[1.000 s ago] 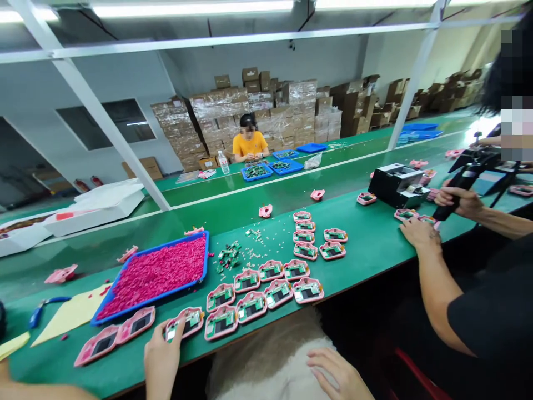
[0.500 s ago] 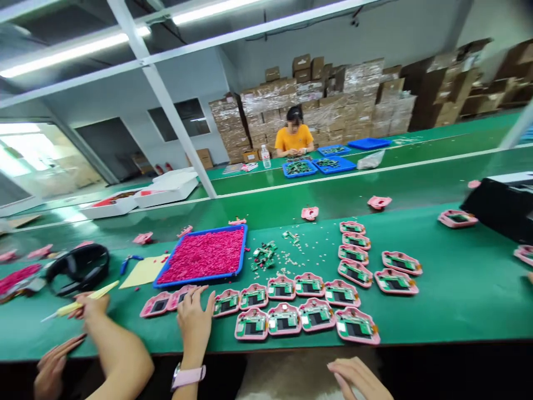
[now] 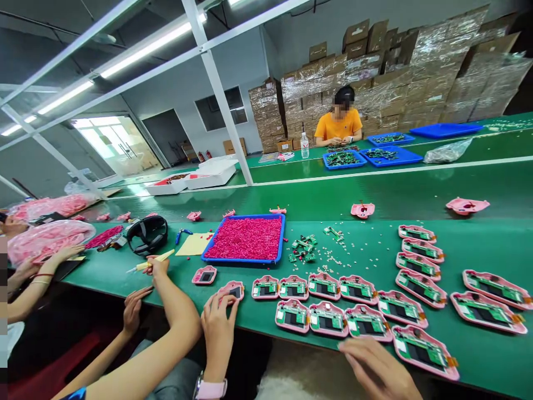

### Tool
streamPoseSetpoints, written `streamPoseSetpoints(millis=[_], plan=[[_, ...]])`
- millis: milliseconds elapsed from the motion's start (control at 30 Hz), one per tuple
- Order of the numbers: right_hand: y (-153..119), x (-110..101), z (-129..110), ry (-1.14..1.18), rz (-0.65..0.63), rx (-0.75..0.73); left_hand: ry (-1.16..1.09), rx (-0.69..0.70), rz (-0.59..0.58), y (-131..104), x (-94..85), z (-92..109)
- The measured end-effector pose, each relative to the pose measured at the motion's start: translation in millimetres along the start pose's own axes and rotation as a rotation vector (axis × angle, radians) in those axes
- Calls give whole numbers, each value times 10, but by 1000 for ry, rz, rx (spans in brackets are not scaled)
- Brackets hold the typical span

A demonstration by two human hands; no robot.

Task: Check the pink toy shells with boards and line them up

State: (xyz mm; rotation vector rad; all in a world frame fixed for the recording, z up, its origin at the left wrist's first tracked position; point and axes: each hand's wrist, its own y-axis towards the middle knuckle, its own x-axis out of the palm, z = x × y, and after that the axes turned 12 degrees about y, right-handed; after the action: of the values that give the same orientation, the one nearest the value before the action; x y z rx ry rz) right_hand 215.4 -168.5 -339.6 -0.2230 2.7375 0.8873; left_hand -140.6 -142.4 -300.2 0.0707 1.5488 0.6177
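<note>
My left hand (image 3: 219,325), with a pink-banded watch on its wrist, has its fingers closed on a pink plastic shell (image 3: 236,291) with a dark screen at the table's front edge. Just left of it lies another pink shell (image 3: 204,275). To its right, pink shells with green circuit boards (image 3: 292,315) stand in two rows. My right hand (image 3: 378,366) is empty before the table edge, fingers loosely extended, below the nearest board-filled shell (image 3: 425,351).
A co-worker's hand (image 3: 157,266) on my left holds a yellow screwdriver-like tool (image 3: 156,261). Behind the rows are a blue tray (image 3: 240,261) of small magenta parts, loose circuit boards (image 3: 303,248) and scattered white bits. A black headset (image 3: 146,236) and blue-handled pliers (image 3: 182,235) lie left.
My left hand has drawn the pink shell towards the table's front edge, apart from its neighbour. The camera view has swung left, so the scene sits farther right.
</note>
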Motion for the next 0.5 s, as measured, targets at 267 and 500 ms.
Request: streamPoseSetpoints(millis=[267, 500], plan=[[1762, 105, 438, -447, -278, 264, -481, 27, -44, -164, 166, -182], [2276, 340, 824, -473, -286, 359, -506, -35, 36, -135, 131, -72]])
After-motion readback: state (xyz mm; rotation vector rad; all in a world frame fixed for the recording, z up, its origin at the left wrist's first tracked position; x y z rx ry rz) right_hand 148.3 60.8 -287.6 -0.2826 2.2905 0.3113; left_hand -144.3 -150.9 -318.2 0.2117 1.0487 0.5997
